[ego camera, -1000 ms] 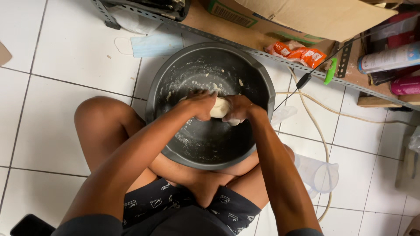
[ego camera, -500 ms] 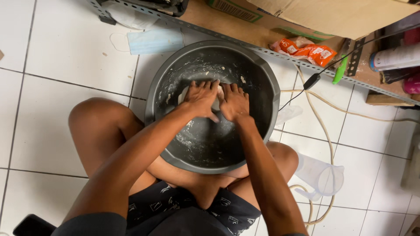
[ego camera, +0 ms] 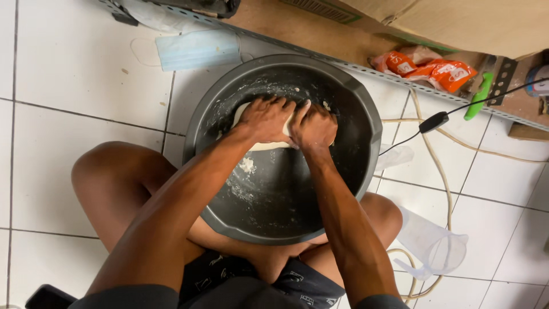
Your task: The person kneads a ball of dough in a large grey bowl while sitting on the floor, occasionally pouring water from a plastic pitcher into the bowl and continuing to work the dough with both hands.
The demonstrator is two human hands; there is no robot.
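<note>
Both arms reach straight down into the dark grey basin (ego camera: 366, 123), wrists side by side. The left hand (ego camera: 264, 119) lies flat, fingers spread, palm pressing on the pale dough (ego camera: 263, 146) at the basin's far side. The right hand (ego camera: 313, 127) is curled, knuckles up, its grip closed down on the same lump, touching the left. Flour streaks the basin wall. A blue face mask (ego camera: 197, 49) lies on the tiled floor (ego camera: 68, 68) beyond.
</note>
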